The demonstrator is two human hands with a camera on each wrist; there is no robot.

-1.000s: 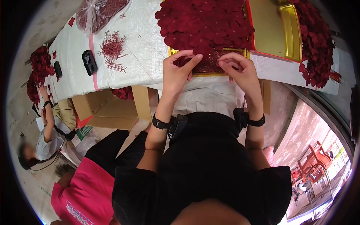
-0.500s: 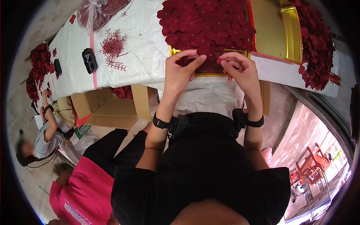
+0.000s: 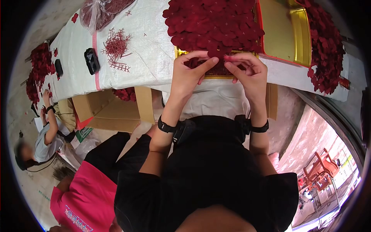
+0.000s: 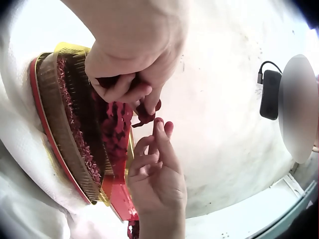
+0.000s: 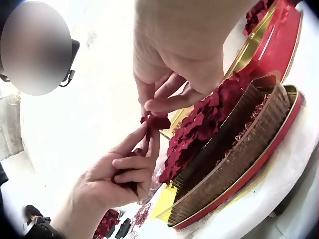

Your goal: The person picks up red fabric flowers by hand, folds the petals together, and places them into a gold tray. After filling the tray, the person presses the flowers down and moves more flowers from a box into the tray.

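Note:
In the head view my left hand (image 3: 187, 75) pinches a dark red cloth flower (image 3: 217, 53) between thumb and forefinger. More dark red pieces (image 5: 124, 180) are tucked under its curled fingers in the right wrist view. My right hand (image 3: 249, 73) has thumb and forefinger drawn together right at that flower's edge, pinching a tiny red piece mostly hidden by the fingertips. Both hands are above the near edge of a gold-rimmed tin (image 4: 40, 99), where a clear plastic tray contains small red bits (image 4: 75, 124). Just beyond lies a heap of dark red flowers (image 3: 212, 23).
An open gold-lined red tin (image 3: 282, 31) stands to the right, with more flowers (image 3: 326, 50) beyond. Leftward on the white-covered table (image 3: 147, 46) lie a pile of red branched stems (image 3: 116, 44), a black device (image 3: 92, 61) and a plastic bag (image 3: 102, 17). A cardboard box (image 3: 116, 112) sits below; others work at left.
My left hand has moved slightly right with the flower, closing the gap to my right hand. The right fingertips now meet the flower's edge.

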